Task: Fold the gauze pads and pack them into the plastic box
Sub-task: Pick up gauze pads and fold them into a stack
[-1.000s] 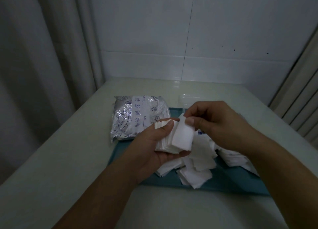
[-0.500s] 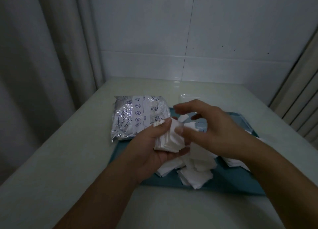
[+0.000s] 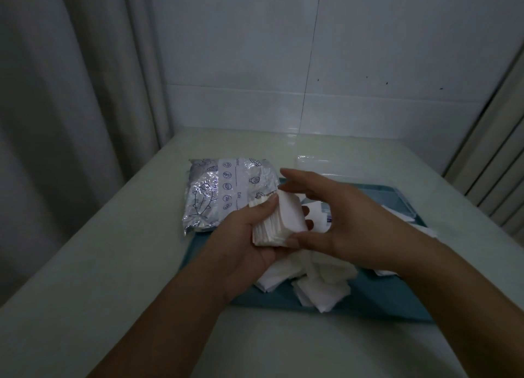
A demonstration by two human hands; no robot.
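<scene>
My left hand (image 3: pixel 249 238) grips a stack of folded white gauze pads (image 3: pixel 280 221) above the teal tray (image 3: pixel 382 301), thumb on the stack's top left edge. My right hand (image 3: pixel 348 221) is spread over the stack's right side. Its thumb touches the stack's lower corner, while its fingers arch above without closing. Several loose gauze pads (image 3: pixel 320 289) lie in a heap on the tray under both hands, with more at the right (image 3: pixel 397 213). The clear plastic box (image 3: pixel 334 166) stands on the table behind my right hand, partly hidden.
A silver foil pouch (image 3: pixel 221 196) with blue printing lies at the tray's back left corner, partly on the pale table (image 3: pixel 113 264). A curtain hangs at the left, a tiled wall stands behind, and another curtain at the right.
My right hand laid the folded pad it pinched onto the stack, let go and spread open. My left hand kept its hold on the stack.
</scene>
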